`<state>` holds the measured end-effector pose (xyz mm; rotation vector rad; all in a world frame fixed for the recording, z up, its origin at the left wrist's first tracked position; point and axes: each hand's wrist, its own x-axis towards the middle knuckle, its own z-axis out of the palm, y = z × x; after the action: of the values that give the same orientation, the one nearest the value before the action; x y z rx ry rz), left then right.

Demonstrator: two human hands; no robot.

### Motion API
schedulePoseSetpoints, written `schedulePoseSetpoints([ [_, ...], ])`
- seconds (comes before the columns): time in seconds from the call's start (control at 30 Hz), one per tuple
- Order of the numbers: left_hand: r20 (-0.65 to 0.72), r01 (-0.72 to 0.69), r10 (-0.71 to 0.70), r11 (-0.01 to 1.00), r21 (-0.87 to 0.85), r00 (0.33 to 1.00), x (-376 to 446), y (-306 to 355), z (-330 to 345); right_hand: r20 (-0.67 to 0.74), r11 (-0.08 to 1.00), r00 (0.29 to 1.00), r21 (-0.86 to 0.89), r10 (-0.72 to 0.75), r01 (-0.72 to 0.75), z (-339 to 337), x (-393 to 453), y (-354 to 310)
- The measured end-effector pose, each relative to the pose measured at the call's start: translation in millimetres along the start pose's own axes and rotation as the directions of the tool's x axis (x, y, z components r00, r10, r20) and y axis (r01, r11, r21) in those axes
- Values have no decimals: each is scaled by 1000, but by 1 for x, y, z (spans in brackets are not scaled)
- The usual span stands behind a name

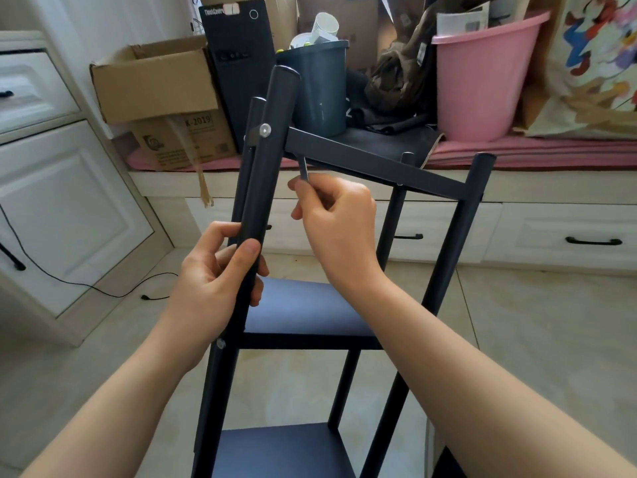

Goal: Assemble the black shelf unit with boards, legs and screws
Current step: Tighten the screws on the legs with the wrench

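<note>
- The shelf unit [310, 305] stands on the floor close in front of the person, with three boards in place: a top board [372, 160], a middle board [303, 308] and a low board [275, 450]
- The left hand [213, 284] is curled round the near left leg [262, 188], thumb on the near face of the tube, fingers wrapped behind it
- The right hand [337, 219] pinches a small hex key [304, 170] between thumb and forefinger; its short arm points up under the near edge of the top board, just right of that leg
- A silver screw [265, 130] sits in the leg level with the top board, above both hands; a second screw [220, 343] shows lower, at the middle board
- Risk: the key may slip out of its socket, which I cannot see, if the pinch tilts it; that could round the screw head or drop the key to the floor
- Risk: a thinner tube [250, 160] lies just behind the gripped leg, and the joint looks unsettled; tightening with the parts misaligned may cross the thread or leave the top board crooked
- Risk: if the left hand eases, the tall frame may lean toward the far bench, where a grey bin [320, 94] and a pink bucket [482, 84] stand near the top board
</note>
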<state>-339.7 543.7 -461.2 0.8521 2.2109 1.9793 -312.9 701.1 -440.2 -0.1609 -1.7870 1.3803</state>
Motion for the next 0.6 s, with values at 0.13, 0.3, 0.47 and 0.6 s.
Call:
schedulePoseSetpoints([
  [0.13,3,8,-8,1000,5,1000,-1,1,-2,13,999,1000,-26,-25,26,1,2,-1],
  [0.3,22,15,-15,1000,-3,1000,-3,4,-2,28,997,998,-58,-57,58,1,5,-1],
  [0.47,39,1,-1,1000,-1,999,-3,3,-3,-8,997,998,-53,-62,62,5,7,3],
  [0.6,51,-3,3,1000,7,999,-3,2,-4,-29,997,997,-30,-74,74,15,6,6],
])
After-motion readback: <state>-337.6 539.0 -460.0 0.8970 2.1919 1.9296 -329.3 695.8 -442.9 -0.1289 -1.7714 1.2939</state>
